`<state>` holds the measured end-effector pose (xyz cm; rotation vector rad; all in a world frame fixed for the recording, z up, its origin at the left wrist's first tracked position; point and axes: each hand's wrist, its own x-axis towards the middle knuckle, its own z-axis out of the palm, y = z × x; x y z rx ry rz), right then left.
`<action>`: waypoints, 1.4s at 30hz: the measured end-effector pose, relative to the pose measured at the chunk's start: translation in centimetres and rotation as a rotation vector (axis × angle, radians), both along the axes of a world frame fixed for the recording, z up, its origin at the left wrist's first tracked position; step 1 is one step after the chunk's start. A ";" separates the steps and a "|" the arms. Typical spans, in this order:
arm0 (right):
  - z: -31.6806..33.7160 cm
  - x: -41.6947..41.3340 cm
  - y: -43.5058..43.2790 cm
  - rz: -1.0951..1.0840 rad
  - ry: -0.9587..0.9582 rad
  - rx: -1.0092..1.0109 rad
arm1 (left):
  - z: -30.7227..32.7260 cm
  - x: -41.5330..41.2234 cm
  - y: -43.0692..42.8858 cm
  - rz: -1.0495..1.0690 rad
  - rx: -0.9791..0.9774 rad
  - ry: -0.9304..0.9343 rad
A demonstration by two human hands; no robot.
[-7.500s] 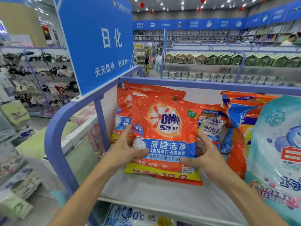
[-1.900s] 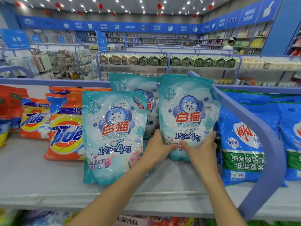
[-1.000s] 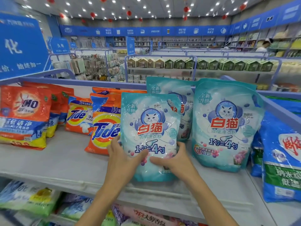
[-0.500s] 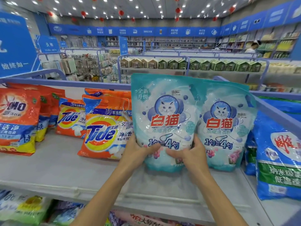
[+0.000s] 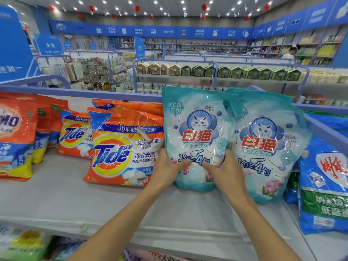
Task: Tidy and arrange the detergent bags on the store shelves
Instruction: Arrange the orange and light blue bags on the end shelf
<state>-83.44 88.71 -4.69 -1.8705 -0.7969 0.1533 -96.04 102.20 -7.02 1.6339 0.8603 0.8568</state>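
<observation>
A teal cat-logo detergent bag (image 5: 197, 129) stands upright on the grey shelf (image 5: 75, 200). My left hand (image 5: 166, 169) grips its lower left edge and my right hand (image 5: 225, 169) grips its lower right edge, thumbs on the front. A second teal bag (image 5: 267, 147) stands just right of it, partly overlapped by it. To the left lean an orange Tide bag (image 5: 122, 149), a smaller Tide bag (image 5: 75, 134) behind it, and orange OMO bags (image 5: 15, 136).
Blue-and-green detergent bags (image 5: 325, 185) fill the right end past a purple rail (image 5: 327, 134). More bags lie on the shelf below (image 5: 24, 243). A blue sign (image 5: 11, 44) rises at the far left. A person (image 5: 290, 51) stands at distant shelves.
Over the last second I lifted the teal bag from the front of the shelf and moved it back and to the right, setting it upright against the second teal bag.
</observation>
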 end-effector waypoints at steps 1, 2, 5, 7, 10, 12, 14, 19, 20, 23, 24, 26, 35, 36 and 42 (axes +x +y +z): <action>0.0 -0.1 0.1 -0.008 -0.007 0.008 | 0.1 0.0 -0.1 0.007 0.003 0.006; 0.0 -0.2 0.2 -0.014 -0.015 0.017 | 0.1 0.0 -0.2 0.014 0.003 0.003; 0.0 -0.8 0.4 -0.048 -0.067 0.048 | 0.0 0.2 -0.2 0.023 -0.008 -0.027; -0.1 -1.1 0.3 -0.098 -0.165 0.012 | 0.0 0.2 -0.4 0.004 -0.003 -0.030; -0.1 -1.7 0.3 -0.167 -0.387 -0.058 | -0.1 0.0 -0.2 -0.033 0.003 0.008; -0.4 -2.2 0.8 -0.115 -0.419 -0.047 | 0.2 -0.1 0.0 -0.059 0.024 0.056; -1.3 -2.5 1.5 -0.083 -0.410 -0.102 | 0.5 -0.1 0.5 -0.099 0.046 0.121; -2.8 -2.9 2.1 -0.081 -0.432 -0.096 | 1.1 -0.6 0.2 -0.124 0.059 0.142; -2.9 -2.9 2.0 -0.088 -0.440 -0.098 | 0.9 -0.7 0.1 -0.117 0.049 0.125; -3.3 -3.2 2.0 -0.105 -0.458 -0.120 | 0.6 -0.9 -0.4 -0.105 0.053 0.084; -3.5 -3.4 2.0 -0.116 -0.464 -0.146 | 0.5 -0.9 -0.5 -0.102 0.058 0.083; -3.7 -3.9 2.1 -0.151 -0.482 -0.183 | 0.9 -1.2 -0.9 -0.120 0.074 0.103; -4.7 -6.1 1.1 -0.185 -0.489 -0.266 | 2.0 -5.8 -0.1 -0.156 0.205 0.238; -4.7 -6.5 0.8 -0.162 -0.476 -0.286 | 2.2 -6.4 -0.2 -0.160 0.208 0.220; -4.6 -9.8 -1.2 -0.047 -0.298 -0.305 | 2.0 -11.6 -0.3 -0.122 0.306 0.240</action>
